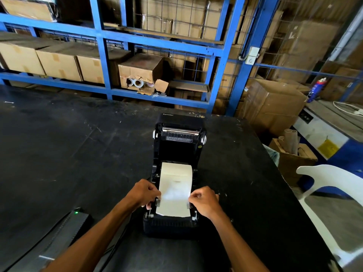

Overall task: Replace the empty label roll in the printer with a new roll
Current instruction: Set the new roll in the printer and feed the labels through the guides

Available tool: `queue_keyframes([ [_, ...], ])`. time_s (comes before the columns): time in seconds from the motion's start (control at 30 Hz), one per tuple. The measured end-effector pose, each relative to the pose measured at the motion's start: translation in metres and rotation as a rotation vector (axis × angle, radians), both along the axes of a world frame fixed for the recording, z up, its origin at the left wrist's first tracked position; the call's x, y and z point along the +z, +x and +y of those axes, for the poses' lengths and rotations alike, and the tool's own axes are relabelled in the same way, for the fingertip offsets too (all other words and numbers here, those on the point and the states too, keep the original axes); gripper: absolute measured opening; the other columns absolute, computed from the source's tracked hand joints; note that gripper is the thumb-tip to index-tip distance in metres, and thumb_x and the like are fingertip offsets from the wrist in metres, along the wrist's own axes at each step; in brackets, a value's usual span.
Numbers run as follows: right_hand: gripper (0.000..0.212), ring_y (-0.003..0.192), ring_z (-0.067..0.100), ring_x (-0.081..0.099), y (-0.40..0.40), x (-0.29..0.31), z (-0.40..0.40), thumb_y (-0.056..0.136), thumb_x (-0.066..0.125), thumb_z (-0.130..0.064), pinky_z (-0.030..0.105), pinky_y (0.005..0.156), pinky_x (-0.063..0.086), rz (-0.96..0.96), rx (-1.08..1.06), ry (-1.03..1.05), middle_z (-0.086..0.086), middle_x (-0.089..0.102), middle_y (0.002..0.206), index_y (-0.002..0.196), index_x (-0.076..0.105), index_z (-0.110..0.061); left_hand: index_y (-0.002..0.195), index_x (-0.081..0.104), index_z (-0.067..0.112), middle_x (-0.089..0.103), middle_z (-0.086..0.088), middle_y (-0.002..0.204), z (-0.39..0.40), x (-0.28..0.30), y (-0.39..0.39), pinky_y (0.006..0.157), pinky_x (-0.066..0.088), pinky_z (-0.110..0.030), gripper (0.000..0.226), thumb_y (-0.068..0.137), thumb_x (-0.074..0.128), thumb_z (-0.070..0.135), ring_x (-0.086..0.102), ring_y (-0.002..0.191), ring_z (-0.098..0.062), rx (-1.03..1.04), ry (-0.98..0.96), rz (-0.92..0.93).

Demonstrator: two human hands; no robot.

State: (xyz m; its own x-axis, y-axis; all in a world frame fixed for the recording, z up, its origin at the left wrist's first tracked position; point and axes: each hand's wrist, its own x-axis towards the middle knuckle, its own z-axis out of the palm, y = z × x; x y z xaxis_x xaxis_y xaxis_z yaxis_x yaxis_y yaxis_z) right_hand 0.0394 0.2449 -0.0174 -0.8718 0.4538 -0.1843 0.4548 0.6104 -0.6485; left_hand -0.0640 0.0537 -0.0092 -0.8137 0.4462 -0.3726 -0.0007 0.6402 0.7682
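One black plastic printer (177, 173), lid raised, is shown near the bench's (68, 150) right edge; one white label roll (176, 171) is seated inside, its smooth paper strip pinched by the left hand (144, 192) and right hand (204, 201).

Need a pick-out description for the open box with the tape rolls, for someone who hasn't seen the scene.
Start at the blue shelving behind the black table and follow its lower shelf right, past the three sealed boxes. The torn box stands apart from them. It alone has a ripped front, with two shiny tape rolls showing through.
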Motion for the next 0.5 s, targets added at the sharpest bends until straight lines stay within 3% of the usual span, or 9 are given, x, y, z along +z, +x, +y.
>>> queue_keyframes([
  [0.1,0.018,0.075,0.01,0.057,0.001,0.0,-0.002,0.079,0.059,-0.023,0.031,0.084,0.02,0.014,0.021,0.05,-0.011,0.065,0.064,0.069,0.073,-0.022,0.07,0.066,-0.014,0.061,-0.002,0.044,0.0,-0.002,0.002,0.037,0.04,-0.014,0.025,0.084,0.061,0.005,0.051,0.031,-0.012,0.016,0.019,0.041],
  [0.17,0.016,0.078,0.01,0.058,0.003,0.0,-0.003,0.081,0.06,-0.025,0.03,0.084,0.022,0.044,0.016,0.107,-0.009,0.069,0.073,0.073,0.074,-0.022,0.059,0.065,-0.007,0.055,0.003,0.033,0.001,-0.001,0.003,0.037,0.04,-0.013,0.028,0.084,0.061,0.005,0.051,0.029,-0.01,0.009,-0.011,0.049],
  [0.27,0.005,0.079,0.009,0.053,0.016,0.0,-0.006,0.079,0.064,-0.029,0.027,0.084,0.028,0.229,0.024,0.26,-0.011,0.062,0.076,0.081,0.067,-0.025,0.05,0.061,0.006,0.053,0.002,0.032,0.003,-0.002,0.002,0.039,0.041,-0.012,0.034,0.084,0.061,0.007,0.052,0.028,-0.008,-0.007,-0.049,0.06],
  [0.33,0.015,0.086,0.009,0.051,0.028,0.0,-0.01,0.077,0.065,-0.031,0.023,0.082,0.028,0.291,0.217,0.289,-0.011,0.062,0.086,0.091,0.063,-0.025,0.051,0.059,0.005,0.053,0.0,0.035,0.003,-0.004,0.003,0.043,0.044,-0.013,0.034,0.085,0.062,0.007,0.051,0.028,-0.009,0.0,-0.046,0.075],
  [0.4,0.026,0.096,0.011,0.051,0.038,-0.002,-0.016,0.078,0.064,-0.033,0.023,0.088,0.03,0.235,0.467,0.313,-0.007,0.065,0.1,0.101,0.063,-0.021,0.05,0.059,0.004,0.051,0.003,0.031,0.003,-0.005,0.004,0.042,0.043,-0.013,0.035,0.084,0.063,0.008,0.05,0.026,-0.008,0.012,-0.041,0.089],
  [0.5,0.029,0.1,0.018,0.053,0.04,-0.003,-0.024,0.084,0.058,-0.03,0.034,0.097,0.034,0.166,0.622,0.458,0.002,0.067,0.104,0.107,0.063,-0.014,0.06,0.067,-0.005,0.053,0.002,0.033,0.001,-0.003,0.006,0.037,0.039,-0.01,0.027,0.082,0.062,0.009,0.049,0.026,-0.005,0.001,-0.054,0.135],
])
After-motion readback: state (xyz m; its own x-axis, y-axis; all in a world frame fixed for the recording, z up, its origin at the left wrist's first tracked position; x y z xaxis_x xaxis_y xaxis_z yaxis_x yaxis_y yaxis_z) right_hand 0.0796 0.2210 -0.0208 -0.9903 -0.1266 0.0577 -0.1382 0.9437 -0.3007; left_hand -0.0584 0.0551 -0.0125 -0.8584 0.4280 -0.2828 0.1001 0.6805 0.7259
